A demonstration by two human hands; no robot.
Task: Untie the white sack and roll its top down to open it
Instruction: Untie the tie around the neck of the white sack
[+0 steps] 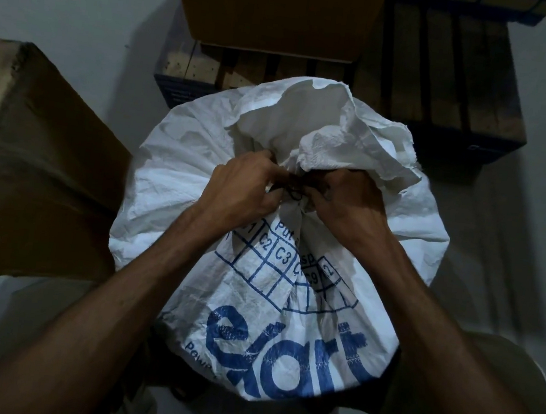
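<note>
A: Two hands at the neck of the crinkled white woven-plastic sack (pixel 180 175), which stands upright straight below and ahead of the person, between the forearms. Left hand (pixel 236 187) and right hand (pixel 343 201) sit level, just apart, equally near.

B: Grip?

A: Both curled tight, fingers pinching the thin dark cord (pixel 295 192) knotted round the gathered neck. Which loop each finger has, I cannot tell; too dim.

B: What does the next pull turn on?

A: Knot lies directly between the two hands, on the side of the neck facing the person. Sack's long axis runs vertical, so the loose ruffled top (pixel 338 129) flares up just beyond the fingers. My guess: cord comes off sideways, then the top rolls outward and down.

B: Writing?

A: Blue print below the wrists: a grid with "C2", "C3", "C9", a fragment "Put", and large letters "ekart", partly folded.

B: Surroundings?

A: Brown cardboard box (pixel 31 162) left of the left forearm, another brown carton (pixel 273 9) beyond the hands, on a slatted wooden pallet (pixel 448 90).
</note>
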